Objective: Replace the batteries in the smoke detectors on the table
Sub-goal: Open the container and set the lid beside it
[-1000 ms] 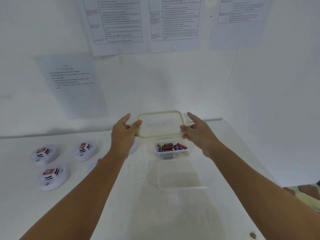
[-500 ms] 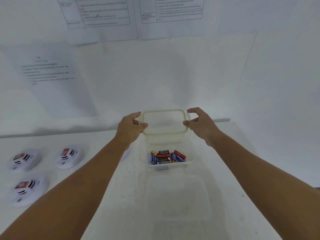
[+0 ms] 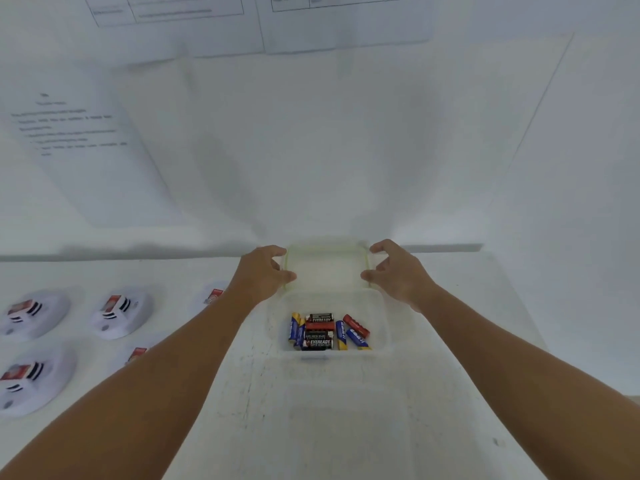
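On the desk [image 3: 214,393], behind the open clear box [image 3: 384,327] | batteries [image 3: 320,332] inside, two reading EVEREADY | left hand [image 3: 258,277] and right hand [image 3: 398,271] fingers clamped on green-rimmed lid [image 3: 325,268] | smoke detectors [image 3: 121,317] at left, apart.

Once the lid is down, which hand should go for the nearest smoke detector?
Left. The left hand is on the side where the smoke detectors lie; the right hand would have to cross the battery container.
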{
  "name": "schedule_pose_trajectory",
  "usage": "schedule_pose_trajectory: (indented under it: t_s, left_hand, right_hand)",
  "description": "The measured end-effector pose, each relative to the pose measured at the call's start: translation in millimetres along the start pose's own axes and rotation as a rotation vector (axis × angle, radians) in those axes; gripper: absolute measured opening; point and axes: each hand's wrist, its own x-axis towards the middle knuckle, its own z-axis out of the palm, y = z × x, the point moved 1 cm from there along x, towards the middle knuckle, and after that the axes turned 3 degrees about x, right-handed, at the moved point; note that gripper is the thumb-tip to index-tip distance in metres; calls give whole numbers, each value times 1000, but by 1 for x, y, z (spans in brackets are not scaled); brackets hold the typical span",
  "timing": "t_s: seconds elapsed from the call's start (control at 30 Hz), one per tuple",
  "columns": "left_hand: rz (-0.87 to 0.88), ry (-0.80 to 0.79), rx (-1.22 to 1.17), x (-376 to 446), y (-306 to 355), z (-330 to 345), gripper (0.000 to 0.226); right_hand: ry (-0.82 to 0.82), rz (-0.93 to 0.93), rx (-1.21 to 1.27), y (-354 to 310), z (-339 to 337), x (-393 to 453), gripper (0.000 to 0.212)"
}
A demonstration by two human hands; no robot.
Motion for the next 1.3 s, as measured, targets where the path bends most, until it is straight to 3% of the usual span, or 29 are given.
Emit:
schedule_pose_trajectory:
  t_s: [0.33, 0.47, 0.63, 0.73, 0.9, 0.97, 1.07, 1.2, 1.3]
  left_hand:
    - [4, 24, 161, -14, 5, -1, 70]
    - [50, 157, 168, -42, 5, -22, 50]
    - [103, 244, 218, -100, -34, -69, 27]
    - [44, 203, 308, -133, -76, -100, 41]
    - [-153, -175, 481, -160, -133, -129, 106]
    - [-141, -254, 507, -161, -143, -130, 118]
    - [-105, -265, 552, -156, -150, -128, 115]
    - [-76, -264, 509, -156, -155, -133, 106]
    - [-37, -105, 153, -162, -158, -144, 100]
  right_hand:
    - [13, -27, -93, -1, 0, -1, 53]
    - [138, -154, -113, -31, -2, -15, 45]
    - [-22, -236, 10, -89, 35, -47, 33]
    - [-204, -223, 27, -120, 79, -70, 27]
    - [-445, -79, 83, -145, 164, -100, 26]
    - [-518, -9, 70, -147, 189, -111, 27]
    - [-558, 46, 73, -147, 215, -124, 24]
    - [-481, 69, 134, -147, 234, -133, 23]
    - [-448, 109, 251, -153, 235, -140, 21]
